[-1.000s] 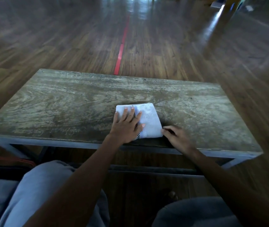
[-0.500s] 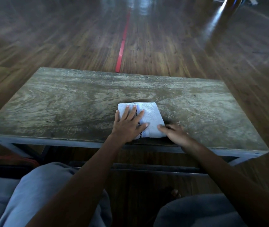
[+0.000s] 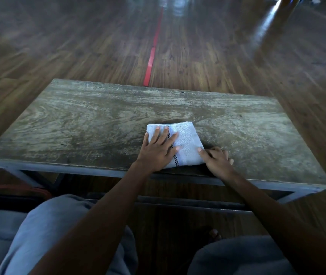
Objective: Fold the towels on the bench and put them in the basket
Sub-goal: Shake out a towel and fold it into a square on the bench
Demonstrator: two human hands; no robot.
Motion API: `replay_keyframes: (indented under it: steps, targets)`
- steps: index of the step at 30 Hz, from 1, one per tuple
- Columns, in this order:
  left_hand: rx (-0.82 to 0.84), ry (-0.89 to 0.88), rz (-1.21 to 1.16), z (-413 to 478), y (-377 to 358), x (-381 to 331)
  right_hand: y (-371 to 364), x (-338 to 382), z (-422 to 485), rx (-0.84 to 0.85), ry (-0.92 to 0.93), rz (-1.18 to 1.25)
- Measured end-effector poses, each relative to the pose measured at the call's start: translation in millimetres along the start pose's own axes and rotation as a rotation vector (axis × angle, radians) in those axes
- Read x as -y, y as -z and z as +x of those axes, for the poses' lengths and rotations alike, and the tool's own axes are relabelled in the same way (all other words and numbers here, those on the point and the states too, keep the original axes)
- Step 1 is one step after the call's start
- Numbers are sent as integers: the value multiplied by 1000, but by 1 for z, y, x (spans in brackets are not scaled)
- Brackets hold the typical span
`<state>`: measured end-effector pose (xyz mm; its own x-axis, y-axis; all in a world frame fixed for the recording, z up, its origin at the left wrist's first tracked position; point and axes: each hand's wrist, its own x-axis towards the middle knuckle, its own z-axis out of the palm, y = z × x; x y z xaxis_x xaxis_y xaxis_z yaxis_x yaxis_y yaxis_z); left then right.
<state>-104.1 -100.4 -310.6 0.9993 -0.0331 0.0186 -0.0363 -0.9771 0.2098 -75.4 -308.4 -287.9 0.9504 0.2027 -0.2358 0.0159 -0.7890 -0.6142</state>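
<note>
Floor (image 3: pixel 59 46), red stripe (image 3: pixel 151 60) | bench (image 3: pixel 78 126) | hands: left (image 3: pixel 156 151) flat on towel (image 3: pixel 187 139), right (image 3: pixel 217 161) at corner

Both bare arms reach forward from the lower edge of the view, converging slightly. The left forearm (image 3: pixel 108 205) runs up and to the right, wrist straight. The left hand (image 3: pixel 158 149) lies palm down with fingers straight and spread, pressing flat on the towel (image 3: pixel 187 139). The right forearm (image 3: pixel 257 195) angles up and to the left. The right hand (image 3: pixel 216 158) sits knuckles up at the towel's near right corner, its fingers curled just beside the edge and one digit tip lying on the cloth. Whether it pinches the corner cannot be told.
</note>
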Motion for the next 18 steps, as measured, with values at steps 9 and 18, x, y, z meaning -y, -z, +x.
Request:
replay_keyframes:
  steps: [9, 18]
  targets:
    - [-69, -32, -174, -6, 5, 1, 2, 13, 2, -397, 156, -91]
    - [-63, 5, -72, -16, -1, 1, -20, 31, 27, 118, 417, -589]
